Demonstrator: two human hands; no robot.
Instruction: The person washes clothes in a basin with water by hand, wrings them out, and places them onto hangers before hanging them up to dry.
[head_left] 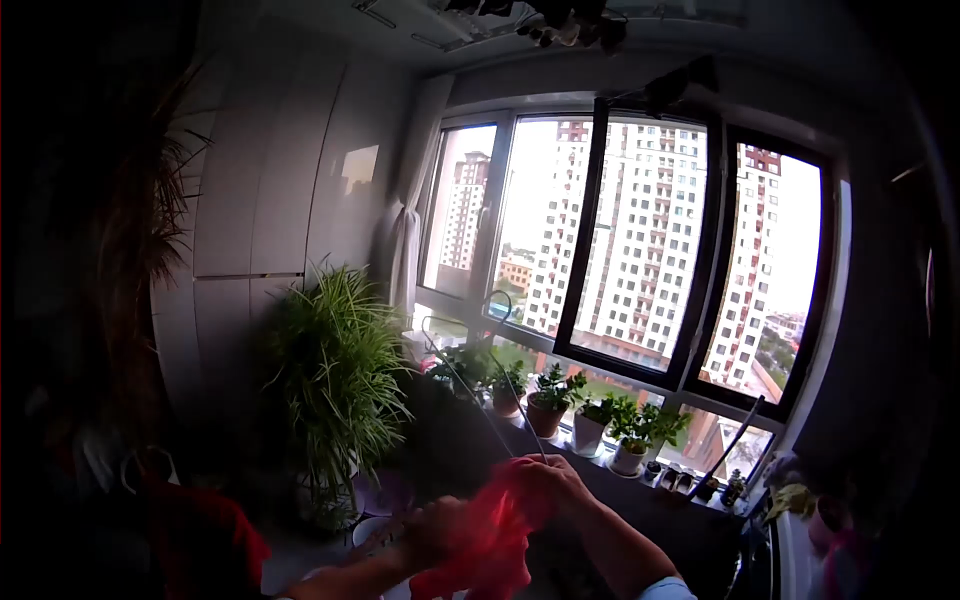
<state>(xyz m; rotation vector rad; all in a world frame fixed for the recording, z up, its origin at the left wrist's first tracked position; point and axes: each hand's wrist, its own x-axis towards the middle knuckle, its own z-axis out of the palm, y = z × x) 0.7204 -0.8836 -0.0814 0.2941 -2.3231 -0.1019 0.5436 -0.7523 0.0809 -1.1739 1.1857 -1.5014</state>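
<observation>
Low in the middle, a red cloth (497,525) hangs bunched between my two hands, partly smeared by motion. My right hand (558,484) is closed on its upper edge, and a thin rod (522,405) rises from beside the fingers. My left hand (438,527) is blurred at the cloth's left side, its fingers apparently closed round the fabric. A second thin line runs up and left from the cloth. Curved wire-like ends show at the tops of both; whether they are hangers I cannot tell.
A bushy green plant (335,370) stands to the left. Several potted plants (547,400) line the sill below the window (640,240). Another red fabric (210,535) lies at lower left. A white surface with colourful items (830,525) is at right. Dark items hang from the ceiling (570,22).
</observation>
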